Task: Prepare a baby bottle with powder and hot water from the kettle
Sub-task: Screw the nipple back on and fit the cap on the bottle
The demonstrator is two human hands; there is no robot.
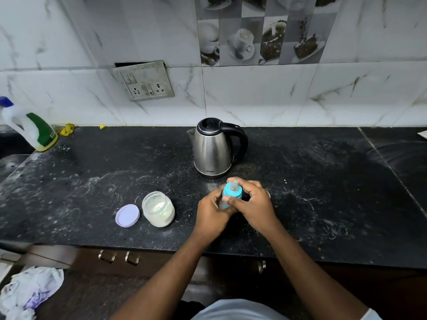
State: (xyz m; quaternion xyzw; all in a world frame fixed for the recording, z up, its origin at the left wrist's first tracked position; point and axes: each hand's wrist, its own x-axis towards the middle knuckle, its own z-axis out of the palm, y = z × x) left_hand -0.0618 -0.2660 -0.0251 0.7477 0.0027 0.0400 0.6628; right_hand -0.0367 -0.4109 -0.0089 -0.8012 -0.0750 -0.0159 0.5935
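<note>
**Cap work on the bottle, kettle waiting behind**

I have both hands on the baby bottle (pixel 231 192), which stands on the dark worktop (pixel 323 204) just in front of the kettle (pixel 213 147). My left hand (pixel 213 210) is wrapped around the bottle's clear body, steadying it. My right hand (pixel 255 203) is closed over the blue cap with the teat, thumb and fingers pinching its ring. I judge the step to be twisting that cap; whether on or off I cannot tell, since the hands hide what is inside the bottle. To the left, well apart from the bottle, the powder jar (pixel 158 212) stands open with its lilac lid (pixel 127 215) lying beside it. The kettle's lid is shut, handle turned to the right. The next move calls for a firm hold below and a level turn above, bottle kept upright.
</note>
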